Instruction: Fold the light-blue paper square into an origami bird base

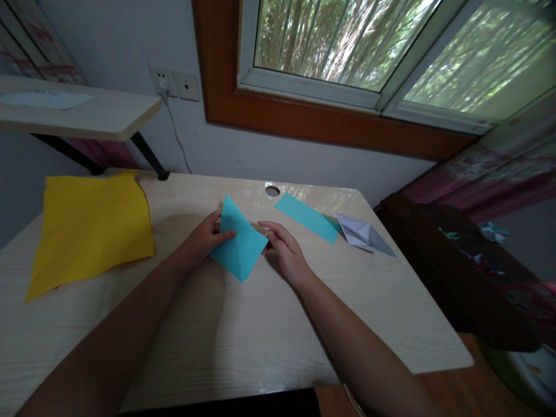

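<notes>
Between my hands is a turquoise sheet of folded paper (240,246), held just above the table and showing creases. My left hand (207,238) grips its left edge, thumb on top and fingers behind. On the other side, my right hand (283,249) pinches the right corner between thumb and fingers, with the index finger reaching out past the edge. To the right lies a turquoise paper strip (307,218). Touching or close to the strip's end is a folded pale paper boat-like shape (364,233).
A yellow sheet (93,229) with a wavy edge lies on the left of the wooden table (278,341). A raised shelf (117,116) on black legs stands behind it. Near the back edge is a round cable hole (272,191). A dark bench (456,272) stands at right.
</notes>
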Demonstrator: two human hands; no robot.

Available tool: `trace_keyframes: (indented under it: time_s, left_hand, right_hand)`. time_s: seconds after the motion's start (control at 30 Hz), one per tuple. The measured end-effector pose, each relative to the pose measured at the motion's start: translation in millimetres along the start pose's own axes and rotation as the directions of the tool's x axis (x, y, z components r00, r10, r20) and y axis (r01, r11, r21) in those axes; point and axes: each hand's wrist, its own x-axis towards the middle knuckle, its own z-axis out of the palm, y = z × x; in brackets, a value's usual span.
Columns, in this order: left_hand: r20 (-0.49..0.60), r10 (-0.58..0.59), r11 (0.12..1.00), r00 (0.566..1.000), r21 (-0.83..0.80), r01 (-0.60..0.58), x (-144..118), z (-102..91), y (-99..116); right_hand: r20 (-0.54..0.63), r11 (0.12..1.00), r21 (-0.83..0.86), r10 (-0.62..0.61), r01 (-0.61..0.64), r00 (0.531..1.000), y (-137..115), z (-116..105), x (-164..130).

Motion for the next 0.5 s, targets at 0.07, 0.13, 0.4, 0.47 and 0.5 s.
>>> trace_keyframes:
  time_s: [0.07, 0.13, 0.4, 0.47, 0.5]
  left_hand:
    - [0.047, -0.004, 1.0, 0.999, -0.015, 0.005, 0.3, -1.3, -1.2]
    - [0.084, -0.002, 1.0, 0.996, -0.022, 0.004, 1.1, -2.9, -3.3]
    - [0.245, -0.027, 1.0, 0.969, 0.003, 0.027, 1.1, -4.5, -0.8]
    - [0.271, -0.038, 0.999, 0.962, 0.048, 0.026, 1.4, -4.8, -0.6]
    - [0.273, -0.038, 0.997, 0.961, 0.07, 0.02, 1.7, -5.2, -1.1]
  right_hand:
    - [-0.016, 0.994, -0.089, -0.057, 0.056, 0.998, 3.7, -3.2, 1.5]
    - [-0.012, 0.972, -0.199, -0.127, 0.123, 0.992, 6.5, -6.6, 3.7]
    - [0.337, 0.821, -0.384, -0.301, 0.422, 0.892, 9.0, -8.7, 5.1]
    - [0.358, 0.819, -0.373, -0.305, 0.435, 0.882, 10.0, -7.8, 4.5]
    - [0.358, 0.82, -0.372, -0.307, 0.435, 0.882, 10.3, -7.6, 4.4]
